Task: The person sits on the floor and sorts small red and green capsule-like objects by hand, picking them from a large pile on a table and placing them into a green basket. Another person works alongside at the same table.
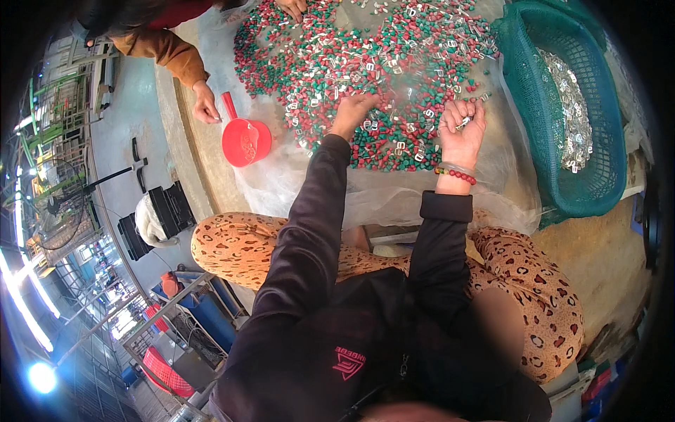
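Note:
Small red and green cone-like pieces lie spread in a wide layer, mixed with flat silvery metal pieces, some shaped like buckles. My left hand reaches into the near part of this layer, its fingertips drawn together among the pieces; what they pinch, if anything, is too small to make out. To the right, my right hand is held palm up over the layer's edge. Its fingers are curled round a few silvery metal pieces, which show between them. Red beads circle the right wrist.
A pale plastic sheet lies under the pieces. At right stands a teal, net-lined basket holding silvery metal pieces. A red dipper with pieces inside sits at left, beside another person's hand; a second hand touches the far pieces.

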`<action>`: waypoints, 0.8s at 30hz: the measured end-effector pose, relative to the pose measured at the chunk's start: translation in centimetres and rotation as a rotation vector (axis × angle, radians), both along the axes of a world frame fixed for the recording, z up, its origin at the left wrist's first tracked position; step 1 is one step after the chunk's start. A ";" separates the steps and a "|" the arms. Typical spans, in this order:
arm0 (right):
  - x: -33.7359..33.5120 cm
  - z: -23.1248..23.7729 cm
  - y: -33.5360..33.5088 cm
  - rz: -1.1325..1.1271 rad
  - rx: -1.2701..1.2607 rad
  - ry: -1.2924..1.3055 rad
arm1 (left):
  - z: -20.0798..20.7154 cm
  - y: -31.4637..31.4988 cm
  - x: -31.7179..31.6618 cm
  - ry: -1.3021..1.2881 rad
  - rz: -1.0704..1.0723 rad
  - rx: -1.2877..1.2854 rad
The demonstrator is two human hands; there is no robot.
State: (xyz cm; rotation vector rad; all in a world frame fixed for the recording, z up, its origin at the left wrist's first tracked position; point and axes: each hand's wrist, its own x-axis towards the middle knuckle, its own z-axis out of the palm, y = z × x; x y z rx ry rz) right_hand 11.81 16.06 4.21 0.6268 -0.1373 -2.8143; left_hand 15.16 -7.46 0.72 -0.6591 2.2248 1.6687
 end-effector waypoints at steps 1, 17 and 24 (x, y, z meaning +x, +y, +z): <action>0.0 0.0 0.0 0.006 0.005 0.004 | -0.7 0.8 0.0 0.148 -0.083 -0.216; 0.1 0.2 -0.3 0.000 -0.033 -0.009 | -0.1 0.6 -0.9 -0.008 0.069 0.697; 0.2 -0.3 -0.3 0.066 -0.007 0.050 | -0.5 2.3 0.2 0.011 -0.104 0.113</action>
